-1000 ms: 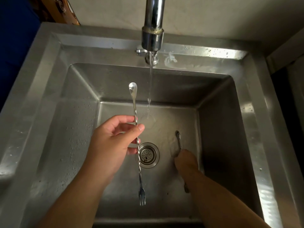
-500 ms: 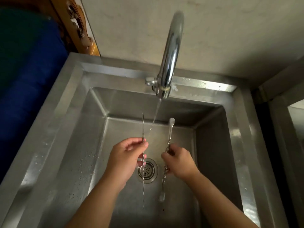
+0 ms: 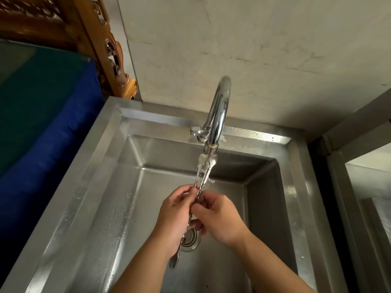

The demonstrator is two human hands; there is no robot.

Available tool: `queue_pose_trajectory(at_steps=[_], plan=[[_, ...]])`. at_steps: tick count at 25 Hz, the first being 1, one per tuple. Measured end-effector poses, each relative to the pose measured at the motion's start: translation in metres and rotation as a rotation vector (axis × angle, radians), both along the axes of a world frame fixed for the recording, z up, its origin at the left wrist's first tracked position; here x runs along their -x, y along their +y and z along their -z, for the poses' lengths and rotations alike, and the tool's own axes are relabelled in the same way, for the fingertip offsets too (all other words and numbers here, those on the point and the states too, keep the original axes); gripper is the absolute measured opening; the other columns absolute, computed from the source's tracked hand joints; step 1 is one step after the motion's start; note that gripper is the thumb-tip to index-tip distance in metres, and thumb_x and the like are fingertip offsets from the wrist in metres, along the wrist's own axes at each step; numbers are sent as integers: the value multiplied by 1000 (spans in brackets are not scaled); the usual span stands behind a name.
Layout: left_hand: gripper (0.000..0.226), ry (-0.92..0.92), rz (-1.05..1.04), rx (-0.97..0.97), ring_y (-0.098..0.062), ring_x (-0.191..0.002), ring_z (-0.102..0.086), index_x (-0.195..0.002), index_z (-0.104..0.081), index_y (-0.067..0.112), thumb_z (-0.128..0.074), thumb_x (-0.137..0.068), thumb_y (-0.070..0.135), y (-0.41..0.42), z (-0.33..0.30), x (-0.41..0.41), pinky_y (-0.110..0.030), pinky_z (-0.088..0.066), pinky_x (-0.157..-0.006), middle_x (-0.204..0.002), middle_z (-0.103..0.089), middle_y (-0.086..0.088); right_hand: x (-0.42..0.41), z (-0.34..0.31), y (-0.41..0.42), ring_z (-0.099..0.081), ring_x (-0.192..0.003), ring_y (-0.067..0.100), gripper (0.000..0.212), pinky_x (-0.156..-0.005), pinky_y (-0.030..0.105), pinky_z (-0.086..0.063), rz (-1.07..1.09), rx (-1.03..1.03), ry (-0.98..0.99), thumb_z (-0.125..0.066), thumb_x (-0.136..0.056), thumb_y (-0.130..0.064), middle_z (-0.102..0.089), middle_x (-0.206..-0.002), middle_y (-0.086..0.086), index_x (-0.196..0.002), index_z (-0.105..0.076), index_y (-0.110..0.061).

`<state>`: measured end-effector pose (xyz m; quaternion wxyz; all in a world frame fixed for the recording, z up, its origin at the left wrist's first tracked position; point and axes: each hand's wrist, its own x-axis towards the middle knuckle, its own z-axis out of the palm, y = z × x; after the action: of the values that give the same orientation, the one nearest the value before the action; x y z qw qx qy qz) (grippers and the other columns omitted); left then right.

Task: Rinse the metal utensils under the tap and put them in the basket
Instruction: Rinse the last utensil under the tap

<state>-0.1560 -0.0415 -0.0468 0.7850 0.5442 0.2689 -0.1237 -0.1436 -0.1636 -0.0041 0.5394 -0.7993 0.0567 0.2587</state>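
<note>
Two long metal utensils (image 3: 203,176) were held together as a pair over the sink (image 3: 118,176), spoon-shaped ends up at 12 o'clock, right under the tap (image 3: 219,115) spout, water breaking over them. Shafts looked twisted and bright; middle lengths were hidden inside the hands. One lower end, apparently a small fork, stuck out below the left wrist at 6 o'clock, blurred. Left hand (image 3: 176,216): grip closed around the shafts. Right hand (image 3: 220,218): fingers pinched on the same shafts from 3 o'clock, touching the left hand. The drain strainer (image 3: 191,240) was half covered by the hands. No basket was in view. No readable writing or brand anywhere. Blue cloth (image 3: 48,115) lay at 9 o'clock, carved wood (image 3: 101,45) at 11.
</note>
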Motion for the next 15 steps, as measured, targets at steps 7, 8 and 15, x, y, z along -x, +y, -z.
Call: queue_pose_trajectory(at_steps=[7,8,15], plan=[[22,73,67,-94,-7,-49,-45,-99,-76,37,-55,-101,43,-2,4,15,-24,-34,-45,-67,-63,4,-6,-10,-6,-53,-57,5,17,-55,21,-41,-220,347,-198,-59,-79,-44,-60,-66,-9,-76,-56,-27],[22,55,56,-99,-6,-47,-45,-98,-76,37,-55,-101,42,-1,4,15,-23,-34,-44,-65,-63,6,-9,-11,-6,-58,-60,5,20,-56,21,-44,-149,280,-158,-60,-79,-47,-64,-71,-8,-84,-59,-28],[17,-148,82,-269,-8,-51,-54,-94,-76,41,-61,-101,35,7,8,9,-20,-47,-51,-71,-74,6,-48,-23,15,-72,-79,29,68,-78,42,-56,427,-549,333,-36,-98,-66,-72,-82,14,-106,-67,-5]])
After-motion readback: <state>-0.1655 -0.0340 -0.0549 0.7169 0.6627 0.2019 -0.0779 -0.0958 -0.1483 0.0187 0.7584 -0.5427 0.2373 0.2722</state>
